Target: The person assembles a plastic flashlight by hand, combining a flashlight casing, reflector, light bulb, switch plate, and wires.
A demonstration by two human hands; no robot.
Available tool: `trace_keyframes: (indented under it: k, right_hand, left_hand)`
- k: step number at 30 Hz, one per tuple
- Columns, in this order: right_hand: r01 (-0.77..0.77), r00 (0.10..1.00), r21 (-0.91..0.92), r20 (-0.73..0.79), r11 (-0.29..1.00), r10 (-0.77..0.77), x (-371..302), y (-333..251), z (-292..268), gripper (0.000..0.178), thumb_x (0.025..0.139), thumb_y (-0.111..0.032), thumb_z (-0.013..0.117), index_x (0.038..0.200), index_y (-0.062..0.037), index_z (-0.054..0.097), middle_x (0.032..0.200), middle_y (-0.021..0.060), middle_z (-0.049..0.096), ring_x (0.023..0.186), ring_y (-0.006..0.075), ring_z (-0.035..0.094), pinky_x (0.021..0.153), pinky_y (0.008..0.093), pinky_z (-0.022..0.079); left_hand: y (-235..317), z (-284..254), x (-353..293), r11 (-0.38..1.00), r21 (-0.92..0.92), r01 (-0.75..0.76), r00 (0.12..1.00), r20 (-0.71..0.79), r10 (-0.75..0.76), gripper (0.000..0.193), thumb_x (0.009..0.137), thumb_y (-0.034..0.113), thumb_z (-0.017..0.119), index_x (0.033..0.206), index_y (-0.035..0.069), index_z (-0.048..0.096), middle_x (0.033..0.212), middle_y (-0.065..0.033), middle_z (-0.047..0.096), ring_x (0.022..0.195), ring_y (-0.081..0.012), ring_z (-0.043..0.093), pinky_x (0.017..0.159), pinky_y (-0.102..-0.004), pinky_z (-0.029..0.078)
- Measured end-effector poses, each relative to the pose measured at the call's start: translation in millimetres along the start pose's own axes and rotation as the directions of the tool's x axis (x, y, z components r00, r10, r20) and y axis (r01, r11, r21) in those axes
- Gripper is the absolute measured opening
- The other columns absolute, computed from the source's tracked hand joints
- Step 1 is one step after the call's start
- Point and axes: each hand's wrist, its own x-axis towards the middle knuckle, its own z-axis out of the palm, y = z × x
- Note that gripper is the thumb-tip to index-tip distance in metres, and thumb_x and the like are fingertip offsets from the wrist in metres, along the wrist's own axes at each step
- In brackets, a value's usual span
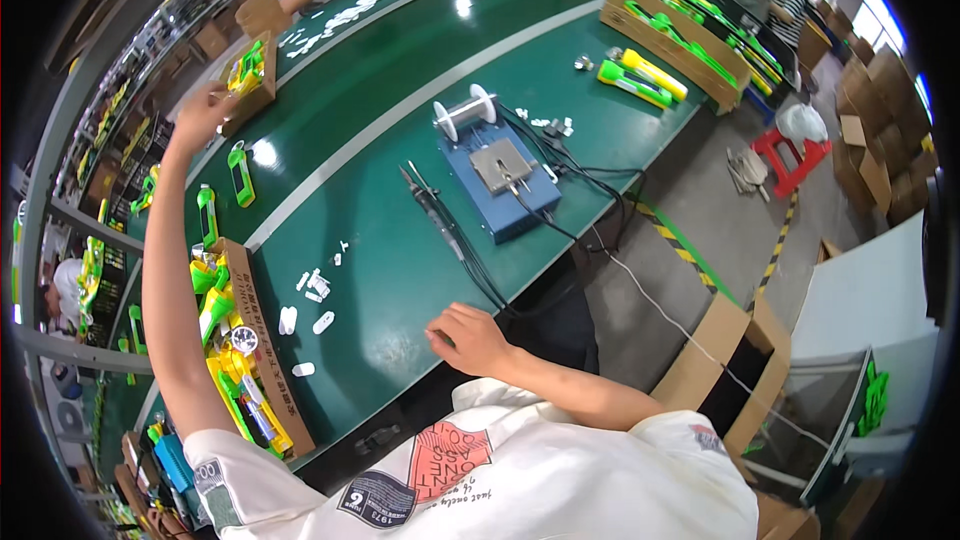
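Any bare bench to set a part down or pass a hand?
Yes: green bench between the white pieces and the soldering iron; also between the spool and the small silver piece. Crowded: the near-left carton of flashlights, and the cables right of the blue box.

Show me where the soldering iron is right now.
In the head view, the soldering iron lies near the middle of the green workbench, just left of the blue box-shaped unit carrying the spool, and beyond the person's right hand.

White short-sleeved shirt (600, 475), lower centre of the frame. Front: coral-red block (455, 450) with dark lettering, beside a dark tag-shaped print (376, 500). Left sleeve (235, 465): dark and greenish patches; right sleeve (680, 445): small reddish print.
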Motion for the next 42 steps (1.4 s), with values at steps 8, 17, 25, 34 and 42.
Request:
trace_keyframes:
  k: [8,17,25,34,42]
  right_hand:
    - [-0.095,0.995,-0.023,0.016,0.995,0.095,-90,-13,-38,0.026,0.079,-0.015,0.073,0.062,-0.007,0.054,0.056,0.0061,0.054,0.05,0.0243,0.055,0.045,0.036,0.042]
    - [-0.276,0.73,0.164,-0.605,0.947,0.318,-1,114,-205,0.049,0.097,-0.015,0.05,0.05,-0.0022,0.046,0.048,0.0048,0.049,0.046,0.0115,0.045,0.048,0.0266,0.035]
    - [-0.443,0.414,-0.04,-0.895,0.896,0.165,107,307,-347,0.033,0.099,-0.019,0.046,0.07,-0.0011,0.048,0.06,0.0037,0.049,0.055,0.012,0.044,0.055,0.0271,0.038]
    - [-0.488,0.87,-0.474,-0.325,0.733,0.37,87,344,-392,0.033,0.07,-0.028,0.066,0.052,-0.0094,0.046,0.052,0.0104,0.044,0.046,0.028,0.043,0.043,0.041,0.031]
    - [-0.477,0.861,-0.301,-0.349,0.826,0.37,92,349,-415,0.041,0.069,-0.02,0.073,0.055,-0.0187,0.034,0.047,-0.0035,0.038,0.042,0.0122,0.041,0.041,0.0261,0.028]
  left_hand:
    - [167,73,-194,0.899,-0.155,-0.41,0.733,0.53,0.426,0.036,0.088,0.026,0.066,0.114,0.002,0.06,0.084,-0.0153,0.067,0.079,-0.0261,0.066,0.072,-0.0369,0.051]
    - [256,103,-166,0.827,-0.536,-0.173,0.507,0.671,0.541,0.022,0.093,0.022,0.062,0.083,0.002,0.062,0.058,0.0008,0.052,0.053,-0.007,0.048,0.048,-0.0258,0.038]
    - [394,212,187,0.725,-0.044,-0.688,0.655,0.391,0.646,0.019,0.085,0.019,0.064,0.085,0.0,0.063,0.079,-0.0162,0.066,0.074,-0.0311,0.063,0.067,-0.0401,0.049]
    - [497,402,491,0.924,0.27,-0.272,0.96,0.136,0.243,0.051,0.084,0.053,0.06,0.092,0.003,0.064,0.092,-0.0192,0.067,0.092,-0.0354,0.064,0.079,-0.0452,0.049]
    - [584,537,723,0.911,0.401,-0.098,0.995,0.033,0.092,0.114,0.066,0.083,0.056,0.128,-0.012,0.047,0.129,-0.0306,0.053,0.122,-0.039,0.053,0.101,-0.0432,0.042]
